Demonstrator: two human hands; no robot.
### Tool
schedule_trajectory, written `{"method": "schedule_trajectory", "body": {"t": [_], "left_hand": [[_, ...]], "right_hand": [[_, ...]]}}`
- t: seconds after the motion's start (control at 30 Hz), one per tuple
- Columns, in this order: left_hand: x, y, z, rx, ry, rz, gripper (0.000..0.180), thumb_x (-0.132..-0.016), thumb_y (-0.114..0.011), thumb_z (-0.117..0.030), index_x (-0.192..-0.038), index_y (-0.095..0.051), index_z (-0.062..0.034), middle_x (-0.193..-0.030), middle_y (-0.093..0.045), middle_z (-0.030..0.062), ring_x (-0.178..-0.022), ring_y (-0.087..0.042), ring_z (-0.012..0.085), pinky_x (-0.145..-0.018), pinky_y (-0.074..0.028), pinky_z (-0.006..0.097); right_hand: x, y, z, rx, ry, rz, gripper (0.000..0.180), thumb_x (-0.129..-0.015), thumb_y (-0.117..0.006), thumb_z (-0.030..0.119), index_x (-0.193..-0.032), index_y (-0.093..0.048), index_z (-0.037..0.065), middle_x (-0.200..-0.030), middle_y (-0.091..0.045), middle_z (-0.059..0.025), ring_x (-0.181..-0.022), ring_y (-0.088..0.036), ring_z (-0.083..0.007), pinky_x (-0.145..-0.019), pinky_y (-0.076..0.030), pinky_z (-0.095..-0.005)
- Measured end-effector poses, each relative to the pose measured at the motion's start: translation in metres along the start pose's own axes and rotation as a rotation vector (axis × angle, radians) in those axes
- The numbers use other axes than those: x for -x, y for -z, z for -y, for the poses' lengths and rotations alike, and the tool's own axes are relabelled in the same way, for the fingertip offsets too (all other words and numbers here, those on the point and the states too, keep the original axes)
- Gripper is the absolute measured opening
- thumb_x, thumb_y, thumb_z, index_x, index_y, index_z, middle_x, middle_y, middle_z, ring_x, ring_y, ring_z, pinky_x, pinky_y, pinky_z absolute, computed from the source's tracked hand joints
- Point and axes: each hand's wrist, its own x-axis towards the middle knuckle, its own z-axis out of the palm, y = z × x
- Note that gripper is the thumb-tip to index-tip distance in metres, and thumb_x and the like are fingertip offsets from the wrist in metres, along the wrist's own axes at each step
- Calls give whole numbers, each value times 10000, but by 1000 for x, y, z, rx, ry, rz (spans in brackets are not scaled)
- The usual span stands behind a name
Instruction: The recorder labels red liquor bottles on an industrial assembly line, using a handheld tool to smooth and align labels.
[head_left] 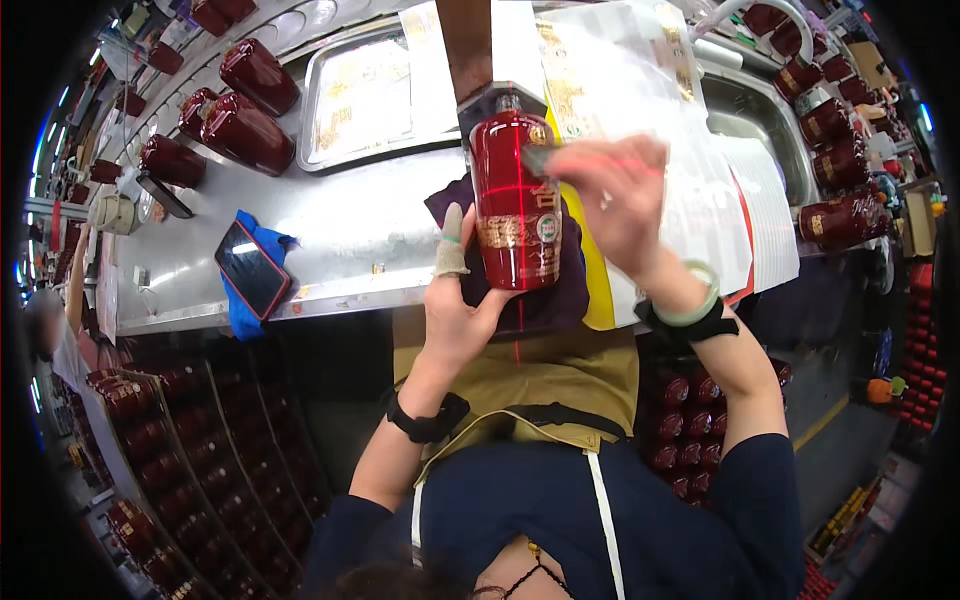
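A glossy dark-red glass bottle (500, 165) with gold decoration lies on a dark purple cloth (572, 262), its neck pointing away from me. Red laser lines cross it. My left hand (462, 310) grips the bottle's near end, thumb at the base and fingers along its left side; one finger wears a pale finger cot (452, 245). Blurred by motion, my right hand (615, 190) pinches a small dark, flat scraper-like piece (538, 160) against or just over the bottle's upper right side. Whether the piece touches the glass I cannot tell.
Transfer sheets (640, 90) cover the bench right of the bottle, near a metal basin (750, 110). A tray (315, 110) with printed sheets and a phone (252, 270) on blue cloth sit left. Red bottles (247, 132) stand on both sides. Another person (60, 330) is at far left.
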Motion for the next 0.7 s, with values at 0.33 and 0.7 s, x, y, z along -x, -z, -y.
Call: {"method": "schedule_trajectory", "body": {"t": [0.33, 0.7], "left_hand": [[-15, 1, -21, -249, -225, -46, 1047, -616, -956, -101, -1543, -472, -66, -1511, -470, 216, -1339, -520, 383, -1098, -451, 461], [-14, -6, -58, -715, -240, 130, 592, -768, -830, -163, -1343, -691, -200, -1468, -414, 363, -1277, -535, 498, -1052, -501, 523]], "right_hand": [[-15, 9, 2, 18, -213, -86, 231, -803, -801, 63, -1019, -726, 94, -950, -708, -32, -860, -617, -250, -823, -414, -382], [9, 21, 16, -272, -517, -49, 226, -810, -790, 5, -1015, -725, 77, -944, -707, -87, -918, -636, -301, -838, -501, -404]]}}
